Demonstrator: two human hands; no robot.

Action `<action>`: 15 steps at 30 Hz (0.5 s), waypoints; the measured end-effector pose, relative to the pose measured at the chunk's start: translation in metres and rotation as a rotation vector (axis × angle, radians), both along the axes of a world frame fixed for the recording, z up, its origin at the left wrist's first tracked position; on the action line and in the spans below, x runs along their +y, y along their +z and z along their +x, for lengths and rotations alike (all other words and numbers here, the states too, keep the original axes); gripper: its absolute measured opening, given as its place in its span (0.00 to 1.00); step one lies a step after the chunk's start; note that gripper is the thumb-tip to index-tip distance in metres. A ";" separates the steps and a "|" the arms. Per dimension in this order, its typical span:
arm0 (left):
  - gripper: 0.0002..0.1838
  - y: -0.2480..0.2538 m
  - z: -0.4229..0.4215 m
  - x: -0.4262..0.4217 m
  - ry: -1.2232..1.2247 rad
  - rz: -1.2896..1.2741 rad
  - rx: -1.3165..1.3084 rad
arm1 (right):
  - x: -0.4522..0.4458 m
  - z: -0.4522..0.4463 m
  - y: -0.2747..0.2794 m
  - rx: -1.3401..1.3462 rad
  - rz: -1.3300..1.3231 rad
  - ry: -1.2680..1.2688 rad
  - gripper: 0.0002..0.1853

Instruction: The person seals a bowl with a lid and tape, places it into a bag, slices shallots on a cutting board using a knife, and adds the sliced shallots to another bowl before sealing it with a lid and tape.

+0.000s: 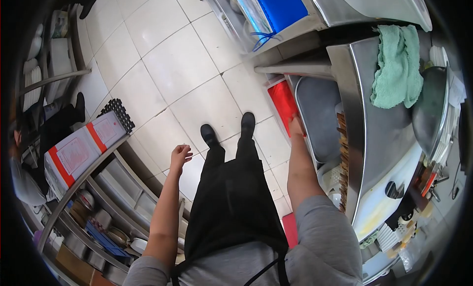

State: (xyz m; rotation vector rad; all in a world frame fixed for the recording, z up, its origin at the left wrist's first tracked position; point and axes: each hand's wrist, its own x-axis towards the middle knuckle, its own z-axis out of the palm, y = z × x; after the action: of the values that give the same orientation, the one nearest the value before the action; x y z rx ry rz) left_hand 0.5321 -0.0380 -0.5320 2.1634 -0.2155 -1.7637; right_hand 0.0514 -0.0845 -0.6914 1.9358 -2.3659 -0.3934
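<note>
My right hand (295,126) reaches down to the lower shelf on the right. It closes on the near end of a glossy red plastic packet (281,101), its fingers partly hidden. The packet lies in or against a clear-walled bin, beside a grey metal tub (320,121). My left hand (181,156) hangs over the tiled floor with loosely bent fingers apart and nothing in it.
A steel counter (367,133) above the shelf bears a green towel (396,67) and a large metal bowl (431,113). A blue package (281,10) lies farther ahead. On the left, a box with red bands (74,160) sits on a rack; another person is beyond it.
</note>
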 end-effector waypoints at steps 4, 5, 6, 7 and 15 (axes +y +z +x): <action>0.12 0.002 -0.020 -0.011 -0.064 -0.029 0.042 | 0.002 0.003 0.000 -0.032 -0.113 -0.043 0.13; 0.12 0.003 -0.025 -0.013 -0.072 -0.026 0.053 | 0.001 0.003 0.004 -0.061 -0.066 -0.025 0.12; 0.12 0.003 -0.029 -0.014 -0.076 -0.025 0.065 | 0.002 -0.001 0.001 -0.090 -0.019 -0.008 0.12; 0.13 0.000 -0.029 -0.011 -0.103 -0.014 0.062 | 0.007 -0.010 -0.025 -0.060 -0.079 -0.078 0.14; 0.13 -0.002 -0.029 0.000 -0.083 0.052 0.063 | 0.001 0.003 -0.004 -0.008 0.005 -0.099 0.16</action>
State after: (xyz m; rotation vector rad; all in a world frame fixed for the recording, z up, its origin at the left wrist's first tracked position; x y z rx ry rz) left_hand 0.5026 -0.0382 -0.5341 2.1595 -0.2502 -1.8996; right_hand 0.0545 -0.0832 -0.6955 1.8313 -2.4747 -0.3974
